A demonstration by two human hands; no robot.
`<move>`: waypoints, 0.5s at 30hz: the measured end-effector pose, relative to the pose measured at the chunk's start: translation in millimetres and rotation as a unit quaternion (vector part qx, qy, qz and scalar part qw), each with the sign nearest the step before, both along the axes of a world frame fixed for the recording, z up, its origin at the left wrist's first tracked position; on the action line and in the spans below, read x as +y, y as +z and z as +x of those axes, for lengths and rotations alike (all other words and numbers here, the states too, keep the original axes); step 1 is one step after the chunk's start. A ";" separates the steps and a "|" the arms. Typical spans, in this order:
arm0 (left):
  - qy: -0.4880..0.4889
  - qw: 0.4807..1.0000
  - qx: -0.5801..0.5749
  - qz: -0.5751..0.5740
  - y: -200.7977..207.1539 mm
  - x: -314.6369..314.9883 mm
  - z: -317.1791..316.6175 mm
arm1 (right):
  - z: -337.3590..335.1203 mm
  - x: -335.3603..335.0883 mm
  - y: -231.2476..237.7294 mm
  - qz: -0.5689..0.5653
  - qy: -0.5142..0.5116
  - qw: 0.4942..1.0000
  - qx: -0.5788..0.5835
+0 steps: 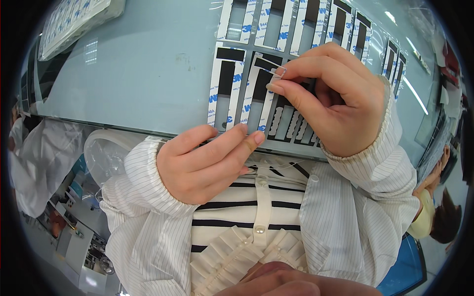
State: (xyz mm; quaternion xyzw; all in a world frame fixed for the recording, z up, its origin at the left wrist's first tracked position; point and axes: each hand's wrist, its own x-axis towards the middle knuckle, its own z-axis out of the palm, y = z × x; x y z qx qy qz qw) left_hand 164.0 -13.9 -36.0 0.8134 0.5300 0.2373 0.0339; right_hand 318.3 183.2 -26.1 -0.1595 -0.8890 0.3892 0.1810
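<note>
My right hand pinches a thin, narrow adhesive strip between thumb and forefinger. The strip lies at a slant over the top of a black part bordered with white, blue-printed adhesive tape. My left hand is held low with its fingers stretched out, the tips at the lower ends of that part and of a similar taped black part to its left. Under my right hand, black pieces with white wavy-edged strips are partly covered.
Several more taped black parts lie in a row farther back, with others at the right. A clear-wrapped stack stands at the far left of the glossy table. A white bin sits below the left edge. Another person is at the right.
</note>
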 end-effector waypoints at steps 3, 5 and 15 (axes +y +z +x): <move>0.004 1.000 -0.002 -0.007 4.0 -0.9 -3.4 | -4.1 -1.0 4.5 0.007 0.000 1.000 -0.009; 0.012 1.000 -0.017 -0.013 8.0 -2.2 -8.5 | -9.5 -2.9 9.4 0.008 -0.003 1.000 -0.019; -0.008 0.999 -0.016 -0.026 9.9 4.5 -8.5 | 2.8 5.3 11.1 0.237 -0.021 0.970 -0.049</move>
